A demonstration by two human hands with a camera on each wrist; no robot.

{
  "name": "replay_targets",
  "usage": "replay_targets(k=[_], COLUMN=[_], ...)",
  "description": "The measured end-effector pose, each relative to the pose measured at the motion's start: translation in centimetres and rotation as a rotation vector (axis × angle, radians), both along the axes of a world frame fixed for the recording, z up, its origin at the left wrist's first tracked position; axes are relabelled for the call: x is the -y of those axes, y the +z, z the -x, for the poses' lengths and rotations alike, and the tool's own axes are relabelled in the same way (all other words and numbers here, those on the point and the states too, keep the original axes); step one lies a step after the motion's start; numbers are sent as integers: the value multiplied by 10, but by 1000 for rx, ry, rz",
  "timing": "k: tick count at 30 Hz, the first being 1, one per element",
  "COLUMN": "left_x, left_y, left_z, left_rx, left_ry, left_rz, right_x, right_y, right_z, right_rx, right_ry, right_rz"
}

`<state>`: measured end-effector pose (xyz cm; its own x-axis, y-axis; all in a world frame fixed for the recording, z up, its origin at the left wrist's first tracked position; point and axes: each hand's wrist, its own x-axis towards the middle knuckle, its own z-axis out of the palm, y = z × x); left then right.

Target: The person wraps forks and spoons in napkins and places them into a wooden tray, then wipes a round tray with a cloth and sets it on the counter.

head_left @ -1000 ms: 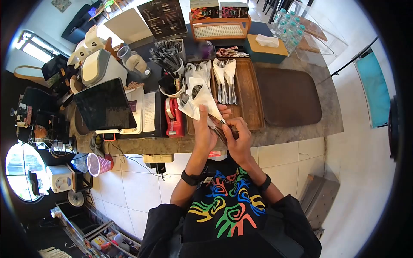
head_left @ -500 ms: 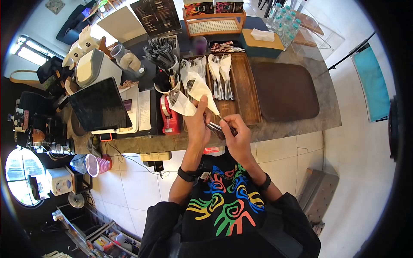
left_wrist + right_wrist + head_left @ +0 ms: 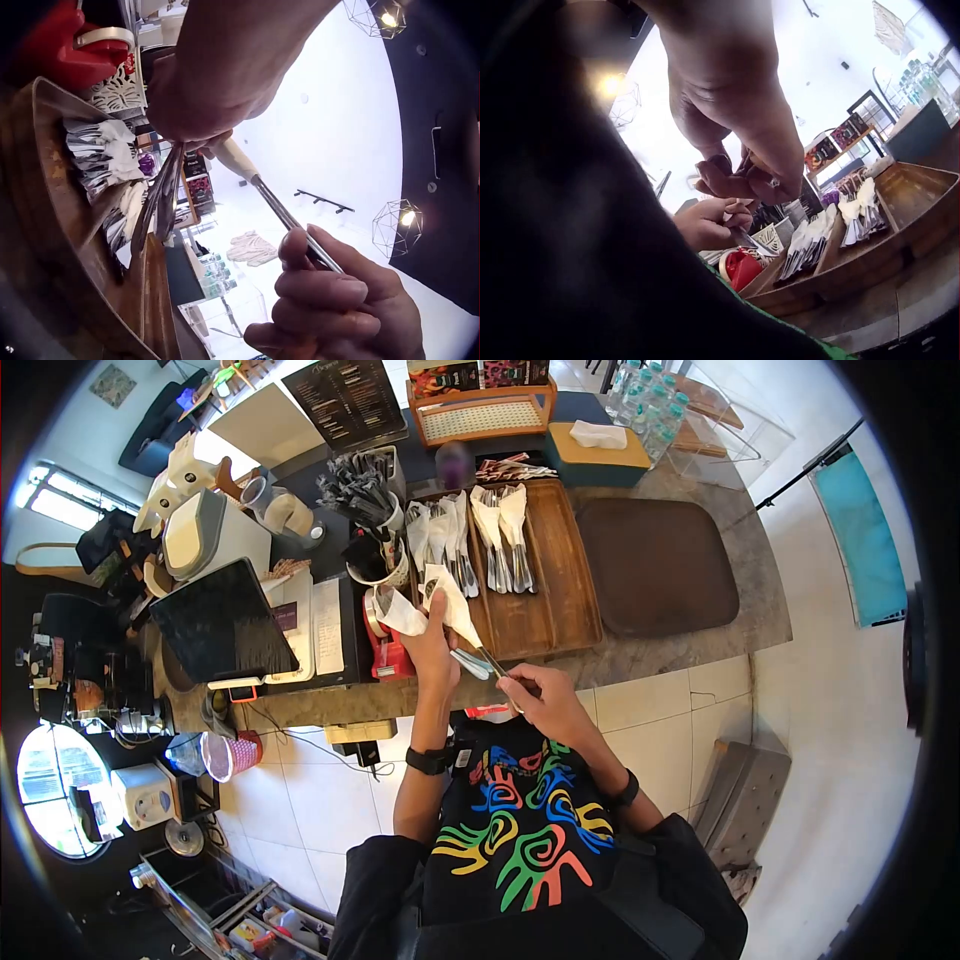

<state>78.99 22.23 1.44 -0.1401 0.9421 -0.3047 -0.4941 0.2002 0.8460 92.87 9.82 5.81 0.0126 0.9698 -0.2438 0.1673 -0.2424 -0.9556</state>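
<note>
The left hand [image 3: 435, 658] grips cutlery bundles wrapped in white napkins [image 3: 456, 610], with metal handles [image 3: 472, 664] sticking out below its palm. The right hand [image 3: 550, 703] pinches the metal handles of one napkin-wrapped bundle at their lower end. In the left wrist view, the right hand [image 3: 345, 300] has its fingers curled round two slim handles [image 3: 289, 217], whose upper end sits in a rolled napkin [image 3: 236, 159] at the left hand [image 3: 206, 105]. Behind the hands, a wooden tray [image 3: 545, 560] holds wrapped cutlery [image 3: 503, 540] in its compartments.
A red tape dispenser [image 3: 388, 652] stands left of the tray, with a cup of black-wrapped items [image 3: 385, 565] behind it. To the right lies a brown tray [image 3: 660, 565]. A tablet [image 3: 225, 625] stands at the left; a tissue box [image 3: 598, 458] is at the back.
Both hands have come lower, the left one also leftward, away from the wrapped cutlery in the tray. The handles held between the hands are more exposed. The head view has shifted slightly.
</note>
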Motion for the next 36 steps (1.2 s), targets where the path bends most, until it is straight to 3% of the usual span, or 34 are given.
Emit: replay_targets(k=[3, 5, 8, 12, 19, 21, 25, 27, 30, 34, 36], left_x=[0, -2, -3, 0, 7, 9, 7, 7, 6, 9, 9], left_y=[-2, -5, -12, -10, -4, -6, -9, -8, 0, 16, 19], left_z=[0, 2, 9, 13, 9, 9, 8, 6, 3, 2, 4], left_rx=[2, 20, 29, 19, -26, -45, -34, -29, 24, 13, 36], left_ry=[-8, -24, -27, -119, -203, -218, -242, -261, -279, -397, -414], left_rz=[-3, -15, -76, -24, 45, 57, 49, 58, 41, 0, -22], right_x=[0, -3, -20, -69, -154, -161, -167, -165, -161, -151, -136], right_y=[-4, -6, -17, -62, -105, -106, -118, -118, -111, -95, -62], right_z=[-5, -11, -25, -40, -39, -38, -36, -32, -30, -34, -30], right_rx=[-40, -260, -345, -236, -147, 121, 289, 740, 776, 782, 361], right_ry=[14, -31, -128, -260, -403, -332, -271, -253, -266, -324, -187], right_rz=[34, 103, 102, -57, -34, 6, 87, -57, -116, -279, -217])
